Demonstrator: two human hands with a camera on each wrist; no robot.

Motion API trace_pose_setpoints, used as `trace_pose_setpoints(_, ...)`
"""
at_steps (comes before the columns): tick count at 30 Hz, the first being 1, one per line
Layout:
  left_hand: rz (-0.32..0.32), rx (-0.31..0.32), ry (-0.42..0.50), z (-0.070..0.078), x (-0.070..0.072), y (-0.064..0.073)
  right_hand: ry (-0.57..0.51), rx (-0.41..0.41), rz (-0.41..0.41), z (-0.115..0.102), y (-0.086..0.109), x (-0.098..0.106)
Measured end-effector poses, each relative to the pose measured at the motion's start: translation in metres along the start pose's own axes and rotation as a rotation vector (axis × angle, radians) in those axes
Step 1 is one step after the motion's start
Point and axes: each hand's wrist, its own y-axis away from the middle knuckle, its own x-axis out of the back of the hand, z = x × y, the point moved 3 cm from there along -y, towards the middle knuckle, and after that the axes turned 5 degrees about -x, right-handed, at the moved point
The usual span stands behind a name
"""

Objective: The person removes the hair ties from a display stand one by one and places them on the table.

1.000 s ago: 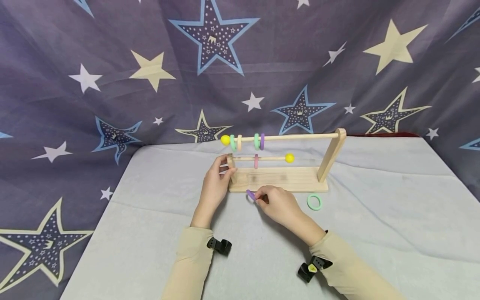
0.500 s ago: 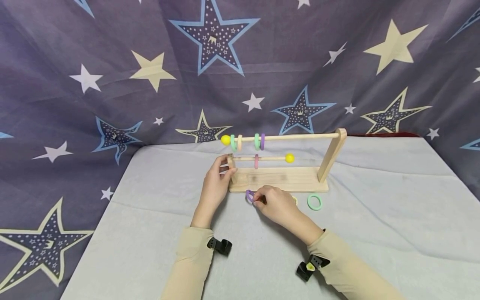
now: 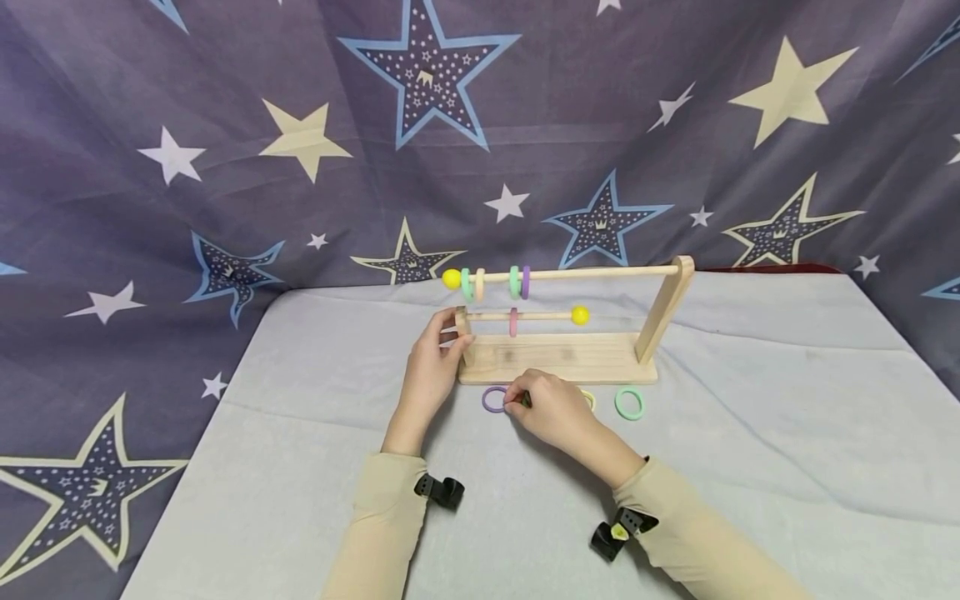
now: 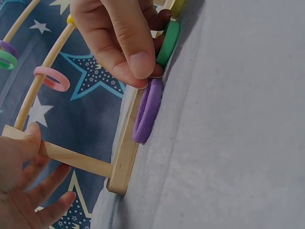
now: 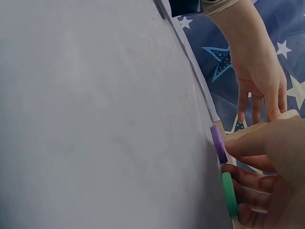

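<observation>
A wooden stand (image 3: 555, 358) carries two rods tipped with yellow balls. My left hand (image 3: 431, 367) holds its short left post, thumb on the near side in the left wrist view. In front of the base lies a purple hair tie (image 3: 492, 399), flat on the cloth in the head view. My right hand (image 3: 555, 408) pinches its right edge between thumb and forefinger. Under that hand's other fingers is a green hair tie (image 4: 169, 43), largely covered in the head view. A pink hair tie (image 3: 513, 322) hangs on the lower rod.
Several hair ties, including a purple one (image 3: 526, 282), hang on the upper rod (image 3: 592, 273). Right of my right hand lie a yellow hair tie (image 3: 590, 400), partly hidden, and another green hair tie (image 3: 629, 404). A star-patterned curtain (image 3: 480, 108) hangs behind the table.
The purple hair tie has tipped from standing on edge to lying flat, shifting slightly left. More of the yellow hair tie shows. My left hand stays on the post.
</observation>
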Motion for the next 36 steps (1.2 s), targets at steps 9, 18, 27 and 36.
trace_pose_setpoints(9,0.002,0.007,0.0,0.0,0.0,0.0,-0.053,-0.009,-0.006,0.003,0.001,0.005)
trace_pose_setpoints(18,0.004,0.0,-0.011,-0.001,0.001,0.001,-0.165,0.003,0.09,0.004,-0.001,0.013)
trace_pose_setpoints(27,0.004,-0.004,-0.005,0.0,0.001,0.0,-0.365,0.014,0.228,0.01,-0.007,0.017)
trace_pose_setpoints(36,0.001,-0.008,0.008,0.0,0.001,0.0,-0.592,-0.051,0.339,0.015,-0.011,0.02)
